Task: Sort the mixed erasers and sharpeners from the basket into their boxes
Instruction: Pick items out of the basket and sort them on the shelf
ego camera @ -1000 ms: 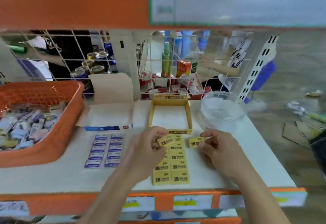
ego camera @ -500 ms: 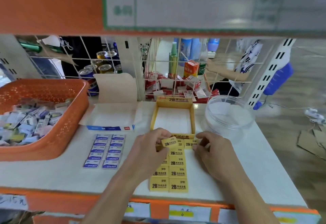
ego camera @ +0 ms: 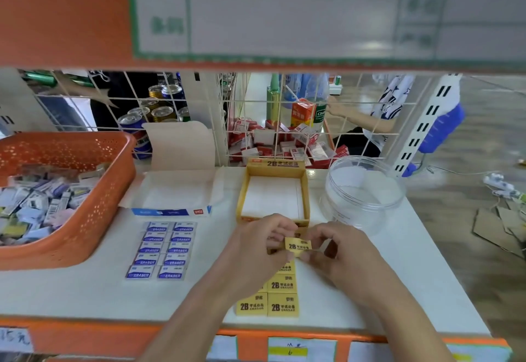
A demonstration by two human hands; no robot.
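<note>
Fingers (ego camera: pixel 277 229) of the left hand (ego camera: pixel 253 250) and those of the right hand (ego camera: pixel 344 256) are curled inward and meet on one yellow eraser (ego camera: pixel 298 246), pinching it from either end just above the surface (ego camera: pixel 71 290). Whether the left fingers hide a second piece I cannot tell. The eraser hangs over the far end of a double row of yellow erasers (ego camera: pixel 281 304), which runs toward six o'clock. At twelve o'clock from the hands, just beyond them, stands the yellow box (ego camera: pixel 306 190), open with a bare white floor.

My reading is that this is the yellow-eraser step: pieces have been laid out in rows but none boxed. The next move looks like either squaring this one into the row or carrying it forward to twelve o'clock and laying it flat in a box corner; either calls for keeping the label up and the edges true.

At nine o'clock lies a double row of blue erasers (ego camera: pixel 162 250), with a white box (ego camera: pixel 170 212) beyond it. The orange basket (ego camera: pixel 113 190) at ten o'clock holds plenty of mixed stock, so much sorting remains. A clear tub (ego camera: pixel 367 208) sits at one o'clock.
</note>
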